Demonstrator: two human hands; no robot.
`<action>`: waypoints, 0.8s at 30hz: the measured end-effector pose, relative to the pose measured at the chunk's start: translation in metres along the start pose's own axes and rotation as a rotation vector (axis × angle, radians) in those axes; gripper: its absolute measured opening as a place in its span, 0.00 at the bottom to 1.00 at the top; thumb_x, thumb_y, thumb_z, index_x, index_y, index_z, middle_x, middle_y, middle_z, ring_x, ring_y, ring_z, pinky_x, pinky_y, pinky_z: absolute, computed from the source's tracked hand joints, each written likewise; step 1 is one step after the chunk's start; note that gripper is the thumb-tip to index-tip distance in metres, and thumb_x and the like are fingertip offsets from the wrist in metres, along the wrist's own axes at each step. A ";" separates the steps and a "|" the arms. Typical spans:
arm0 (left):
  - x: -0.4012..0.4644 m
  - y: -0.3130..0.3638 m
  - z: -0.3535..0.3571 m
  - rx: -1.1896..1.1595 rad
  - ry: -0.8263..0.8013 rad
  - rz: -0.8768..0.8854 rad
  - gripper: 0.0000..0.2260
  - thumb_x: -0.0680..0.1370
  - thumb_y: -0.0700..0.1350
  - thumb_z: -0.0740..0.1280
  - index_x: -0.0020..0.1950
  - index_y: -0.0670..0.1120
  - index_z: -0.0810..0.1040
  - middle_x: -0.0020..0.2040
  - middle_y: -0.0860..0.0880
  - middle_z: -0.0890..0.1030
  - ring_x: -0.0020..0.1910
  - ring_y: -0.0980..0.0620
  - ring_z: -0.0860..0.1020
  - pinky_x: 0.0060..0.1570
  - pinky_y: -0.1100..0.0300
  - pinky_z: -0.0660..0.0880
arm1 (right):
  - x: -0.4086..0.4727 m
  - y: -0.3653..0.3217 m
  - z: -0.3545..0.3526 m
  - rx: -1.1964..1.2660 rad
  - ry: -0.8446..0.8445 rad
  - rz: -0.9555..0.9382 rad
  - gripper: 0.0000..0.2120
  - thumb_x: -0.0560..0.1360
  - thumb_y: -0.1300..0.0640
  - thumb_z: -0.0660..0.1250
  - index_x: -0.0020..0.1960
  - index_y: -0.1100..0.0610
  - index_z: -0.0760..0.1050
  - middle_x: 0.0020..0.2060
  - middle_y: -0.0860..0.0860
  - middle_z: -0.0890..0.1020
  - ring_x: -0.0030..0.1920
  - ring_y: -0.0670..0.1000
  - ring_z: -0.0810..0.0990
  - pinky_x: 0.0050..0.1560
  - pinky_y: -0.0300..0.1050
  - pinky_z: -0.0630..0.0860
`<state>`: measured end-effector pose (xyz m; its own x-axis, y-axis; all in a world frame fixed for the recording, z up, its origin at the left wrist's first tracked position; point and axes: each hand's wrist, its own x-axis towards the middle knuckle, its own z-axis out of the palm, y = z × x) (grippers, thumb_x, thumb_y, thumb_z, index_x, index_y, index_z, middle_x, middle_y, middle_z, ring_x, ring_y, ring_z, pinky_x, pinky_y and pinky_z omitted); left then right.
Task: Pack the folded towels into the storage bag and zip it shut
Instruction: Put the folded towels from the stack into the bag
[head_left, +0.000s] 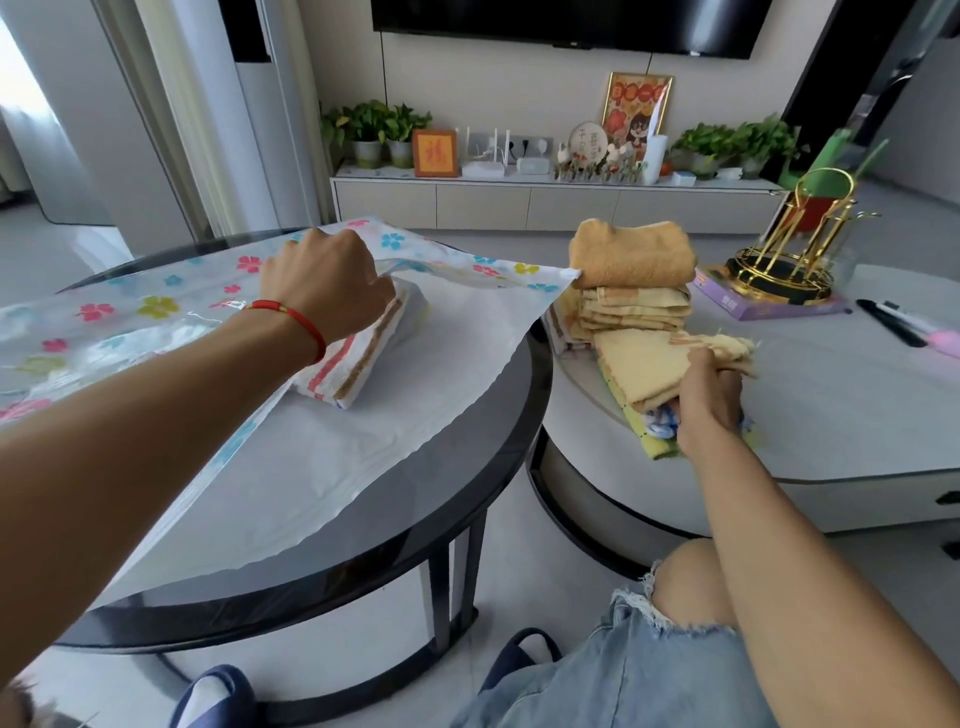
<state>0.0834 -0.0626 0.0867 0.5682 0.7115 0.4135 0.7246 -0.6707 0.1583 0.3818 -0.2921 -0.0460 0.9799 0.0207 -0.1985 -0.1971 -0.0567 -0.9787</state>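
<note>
A flower-printed storage bag (156, 306) lies across the dark round table (467, 457), its mouth open toward the right. My left hand (322, 280) grips the bag's upper flap and lifts it. A folded striped towel (353, 364) sits just inside the mouth on the bag's white lower layer (322, 467). On the lower white table (831, 415) stands a pile of folded towels with an orange one (631, 254) on top. My right hand (706, 400) grips a folded yellow towel (654, 364) together with the folded cloths under it, in front of the pile.
A gold cup rack (795, 249) stands on a purple box (769, 306) at the back right of the white table, with black markers (893, 322) beside it. A TV cabinet with plants lines the far wall. My knee and slippers are below the tables.
</note>
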 end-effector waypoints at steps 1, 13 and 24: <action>0.002 0.000 -0.002 0.026 0.017 -0.014 0.13 0.75 0.55 0.66 0.37 0.47 0.81 0.30 0.47 0.71 0.28 0.44 0.68 0.35 0.55 0.70 | -0.001 -0.005 0.002 0.127 -0.040 0.003 0.25 0.78 0.48 0.61 0.72 0.56 0.71 0.66 0.57 0.80 0.59 0.58 0.83 0.63 0.58 0.81; 0.021 0.009 -0.025 0.134 0.121 0.016 0.13 0.79 0.53 0.64 0.52 0.47 0.83 0.47 0.41 0.80 0.40 0.40 0.74 0.40 0.52 0.66 | -0.111 -0.011 0.018 0.885 -0.761 0.136 0.21 0.80 0.58 0.54 0.63 0.56 0.83 0.61 0.56 0.85 0.60 0.55 0.85 0.55 0.48 0.82; 0.030 0.007 -0.040 0.199 0.130 0.108 0.12 0.81 0.49 0.60 0.53 0.45 0.81 0.42 0.44 0.78 0.37 0.42 0.75 0.39 0.53 0.71 | -0.139 -0.021 0.191 1.063 -0.636 0.476 0.25 0.80 0.62 0.53 0.74 0.62 0.72 0.65 0.61 0.79 0.67 0.64 0.78 0.71 0.58 0.73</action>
<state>0.0900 -0.0544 0.1367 0.6006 0.5963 0.5326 0.7323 -0.6776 -0.0672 0.2436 -0.1027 -0.0075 0.6809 0.6934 -0.2355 -0.7286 0.6091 -0.3133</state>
